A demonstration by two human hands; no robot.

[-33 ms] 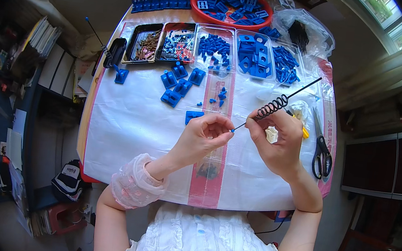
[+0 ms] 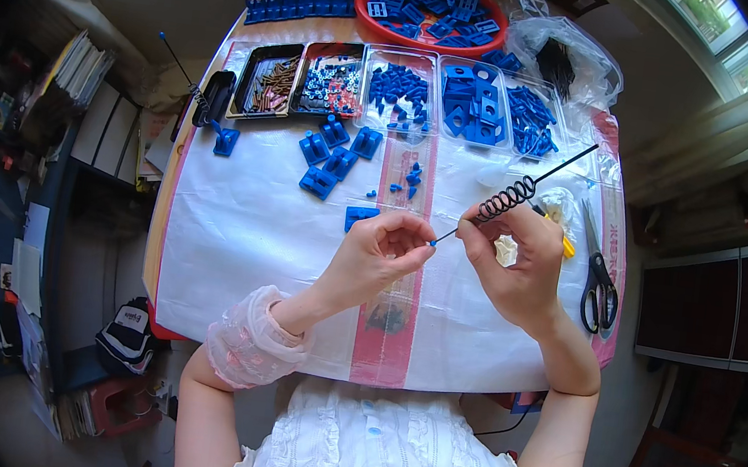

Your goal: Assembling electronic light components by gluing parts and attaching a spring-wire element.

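Note:
A black spring rod [image 2: 505, 200], coiled in its middle with a straight end up to the right, is pinched between the thumb and fingers of my right hand [image 2: 520, 269]. Its thin lower end runs down to the left toward my left hand [image 2: 378, 257]. There my left thumb and fingertips are closed on a small blue cap [image 2: 434, 242] at the rod's end; most of the cap is hidden. Just beyond my left hand lies a blue block [image 2: 359, 217]. Several small blue caps [image 2: 414, 175] and blue clip-like blocks [image 2: 340, 162] lie farther off on the white sheet.
Along the back stand trays of brass-coloured screws [image 2: 275, 86], nuts [image 2: 332, 81], blue caps [image 2: 398, 86], blue plates [image 2: 472, 102] and blue pegs [image 2: 531, 122]. Behind them is a red basin [image 2: 361, 6] of blue parts. Scissors [image 2: 600, 287] lie at the right edge.

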